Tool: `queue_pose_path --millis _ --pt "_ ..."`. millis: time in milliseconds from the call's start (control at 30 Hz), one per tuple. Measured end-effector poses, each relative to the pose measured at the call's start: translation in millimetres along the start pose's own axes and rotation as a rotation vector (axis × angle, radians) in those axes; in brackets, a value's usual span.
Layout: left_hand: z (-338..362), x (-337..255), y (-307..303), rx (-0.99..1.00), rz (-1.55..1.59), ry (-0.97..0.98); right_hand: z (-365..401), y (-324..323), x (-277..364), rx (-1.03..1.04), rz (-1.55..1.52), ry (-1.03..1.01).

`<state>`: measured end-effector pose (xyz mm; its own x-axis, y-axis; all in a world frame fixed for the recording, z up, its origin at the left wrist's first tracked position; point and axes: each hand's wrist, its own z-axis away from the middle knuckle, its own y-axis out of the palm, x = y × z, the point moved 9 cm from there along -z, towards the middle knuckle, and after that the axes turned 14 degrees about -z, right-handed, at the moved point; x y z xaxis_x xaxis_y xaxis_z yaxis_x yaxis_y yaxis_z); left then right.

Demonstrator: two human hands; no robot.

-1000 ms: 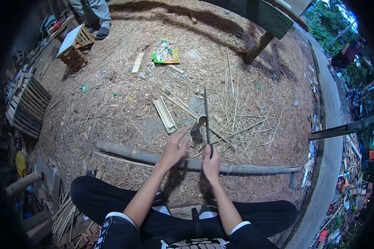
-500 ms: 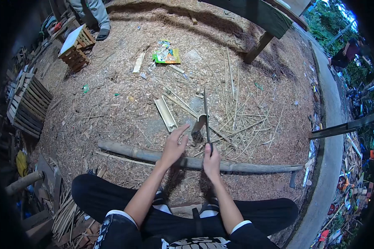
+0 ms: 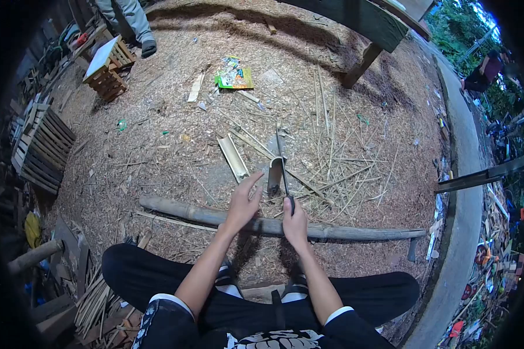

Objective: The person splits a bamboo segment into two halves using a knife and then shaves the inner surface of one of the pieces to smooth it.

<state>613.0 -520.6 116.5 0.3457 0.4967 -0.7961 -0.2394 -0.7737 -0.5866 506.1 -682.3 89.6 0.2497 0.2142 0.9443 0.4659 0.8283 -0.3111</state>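
Observation:
My right hand is wrapped around the dark handle of a long machete, whose blade points away from me. The blade overlaps the top right edge of a split bamboo piece standing on end on the ground. To the left of that piece is my left hand, empty, its fingers stretched out and apart. Another split bamboo half lies just beyond the left fingertips, hollow side up. Below both hands a long bamboo pole crosses the ground in front of my feet.
Thin bamboo strips are scattered to the right over wood shavings. A colourful plastic packet lies farther off. Slatted wooden crates stand at left. A person's legs show at upper left, a wooden bench at upper right.
The machete has shifted left and tilted, so its blade now overlaps the top of the upright bamboo piece. My right hand moved slightly left; my left hand barely moved.

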Motion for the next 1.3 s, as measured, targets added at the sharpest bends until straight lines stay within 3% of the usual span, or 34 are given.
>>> queue_pose_path --millis 233,367,433,500,633,733,833,967,1000,1167,1233,1300 --pt "1.0 2.7 -1.6 -0.007 0.019 0.007 12.1 -11.3 51.1 0.018 -0.055 0.042" --pt "2.5 2.8 -4.7 -0.008 0.016 -0.007 4.6 0.8 -21.7 -0.003 0.010 -0.026" --pt "0.5 3.5 -2.0 0.005 0.003 -0.013 -0.4 -0.2 -17.4 -0.019 0.021 -0.048" --pt "-0.3 -0.1 -0.6 0.002 0.001 -0.005 -4.5 1.4 -21.3 0.009 0.037 0.057" --pt "-1.4 -1.5 -1.6 0.005 0.022 0.006 -1.3 -6.4 12.7 0.010 0.013 0.006" --pt "1.2 9.1 -4.5 0.023 0.134 -0.090 6.6 -14.1 38.8 -0.024 -0.081 0.025" --pt "2.9 13.6 -6.4 -0.016 0.033 -0.059 6.7 0.3 -31.6 -0.044 0.067 -0.008" --pt "-3.2 10.2 0.4 -0.012 0.009 -0.029 -4.5 -0.6 -34.2 -0.058 0.008 0.003" --pt "-3.1 5.8 1.3 -0.013 0.004 -0.018 -7.3 -1.2 -35.4 -0.029 0.002 0.089" --pt "-1.8 0.3 -4.8 -0.035 0.011 -0.002 1.4 -12.8 10.3 -0.049 0.002 0.067" --pt "-1.1 5.3 -5.7 -0.018 0.023 -0.025 4.8 -14.8 33.0 -0.073 -0.109 -0.163" --pt "4.1 9.7 -3.5 -0.007 0.007 -0.048 14.5 -1.4 -11.1 -0.058 -0.065 -0.051"
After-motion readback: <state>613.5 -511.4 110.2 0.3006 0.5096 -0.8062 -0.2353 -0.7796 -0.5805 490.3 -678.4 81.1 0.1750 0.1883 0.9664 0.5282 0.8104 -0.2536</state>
